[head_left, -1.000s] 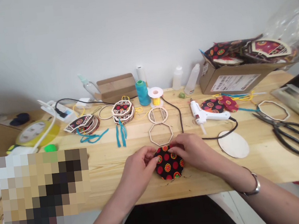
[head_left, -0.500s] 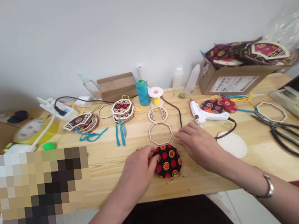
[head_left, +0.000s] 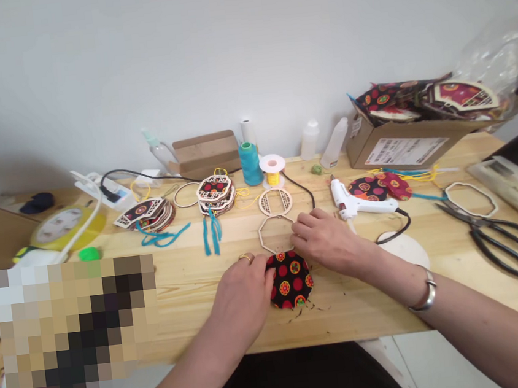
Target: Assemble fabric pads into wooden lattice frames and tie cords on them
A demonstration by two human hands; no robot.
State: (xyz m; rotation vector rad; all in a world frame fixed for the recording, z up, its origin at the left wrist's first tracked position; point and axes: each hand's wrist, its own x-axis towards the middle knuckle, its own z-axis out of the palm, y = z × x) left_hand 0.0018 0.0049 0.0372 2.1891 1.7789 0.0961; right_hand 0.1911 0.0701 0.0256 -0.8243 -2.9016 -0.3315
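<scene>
A round piece of black fabric (head_left: 291,283) with red and orange flower patterns lies on the table before me. My left hand (head_left: 244,291) grips its left edge between thumb and fingers. The fingers of my right hand (head_left: 321,237) are bent together at its upper right edge, with the thumb mostly hidden. Just beyond the fabric lies an octagonal wooden frame (head_left: 260,234), partly covered by my right hand. A round wooden lattice piece (head_left: 264,202) touches the frame's far side. Dark scraps lie by the fabric's near edge.
On the right are a white glue gun (head_left: 366,205), a white disc (head_left: 404,250), large scissors (head_left: 505,242) and a cardboard box (head_left: 401,142) of fabric pieces. Blue thread (head_left: 250,165) and a yellow spool (head_left: 274,177) stand behind. Decorated wooden stacks (head_left: 215,192) and tape (head_left: 66,230) sit left.
My right hand has moved left, from beside the fabric onto its upper right edge, now covering part of the octagonal frame. My left hand keeps its grip at the left edge.
</scene>
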